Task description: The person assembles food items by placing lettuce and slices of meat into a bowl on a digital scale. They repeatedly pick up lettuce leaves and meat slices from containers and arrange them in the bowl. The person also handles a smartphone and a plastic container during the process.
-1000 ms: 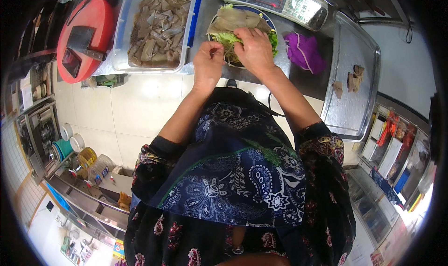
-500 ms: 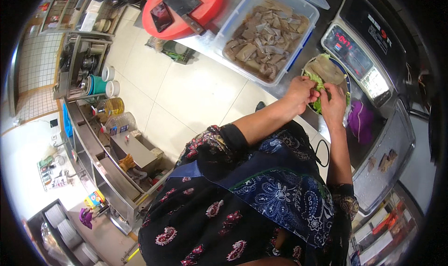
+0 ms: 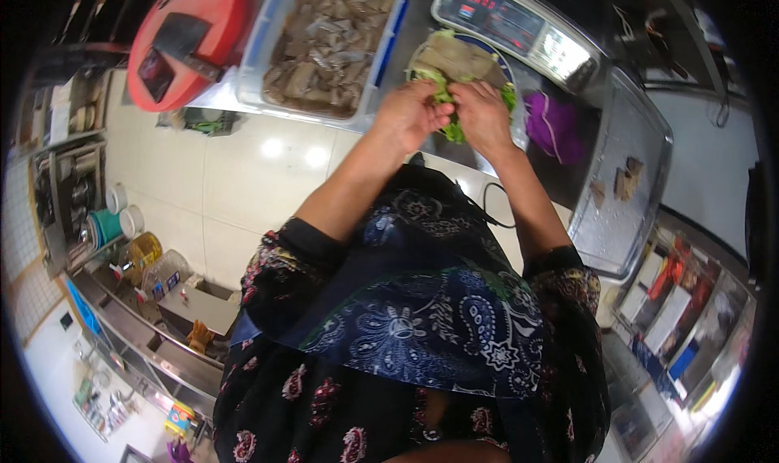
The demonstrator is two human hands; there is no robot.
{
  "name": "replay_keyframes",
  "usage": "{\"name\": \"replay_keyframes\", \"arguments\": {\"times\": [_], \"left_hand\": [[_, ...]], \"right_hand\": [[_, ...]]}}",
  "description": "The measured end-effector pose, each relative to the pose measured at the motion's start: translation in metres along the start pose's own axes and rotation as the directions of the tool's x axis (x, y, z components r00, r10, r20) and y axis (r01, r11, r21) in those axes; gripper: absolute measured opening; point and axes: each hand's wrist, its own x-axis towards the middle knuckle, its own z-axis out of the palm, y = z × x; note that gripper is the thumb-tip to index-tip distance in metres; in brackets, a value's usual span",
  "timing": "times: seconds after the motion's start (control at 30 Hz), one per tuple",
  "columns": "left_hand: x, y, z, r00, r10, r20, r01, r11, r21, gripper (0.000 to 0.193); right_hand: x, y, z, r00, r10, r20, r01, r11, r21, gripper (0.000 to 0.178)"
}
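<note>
On the counter, a round plate with a dark blue rim (image 3: 508, 60) holds green lettuce (image 3: 454, 132) and pale brownish, slippery-looking pieces (image 3: 459, 55) heaped on its far side. Both my hands are over the plate's near side, almost touching. My left hand (image 3: 412, 112) pinches a frilly lettuce leaf (image 3: 441, 83), its lower fingers curled. From the other side my right hand (image 3: 484, 116) grips the same leafy bunch, its fingers bent down and their tips partly hidden in the greens.
Left of the plate stands a clear plastic tub (image 3: 253, 80) of similar brownish pieces, then a red chopping board (image 3: 217, 26) with a cleaver (image 3: 180, 38) and a phone (image 3: 156, 74). A digital scale (image 3: 507, 26) sits behind, a purple cloth (image 3: 552, 127) and metal tray (image 3: 610, 229) right.
My view has turned, so the counter and its things appear further left. Both hands stay at the plate with the lettuce between them; their fingers have shifted only slightly.
</note>
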Motion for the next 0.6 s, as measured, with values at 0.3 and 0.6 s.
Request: {"name": "replay_keyframes", "arguments": {"times": [0.3, 0.6], "left_hand": [[-0.007, -0.002, -0.001, 0.976, 0.204, -0.081, -0.197, 0.976, 0.089, 0.016], [-0.018, -0.007, -0.01, 0.937, 0.348, -0.038, -0.222, 0.674, 0.705, 0.022]], "right_hand": [[-0.003, -0.004, -0.001, 0.999, 0.019, 0.026, -0.019, 1.0, -0.019, 0.03], [0.002, -0.007, 0.006, 0.983, -0.033, 0.178, 0.076, 0.967, -0.243, 0.037]]}}
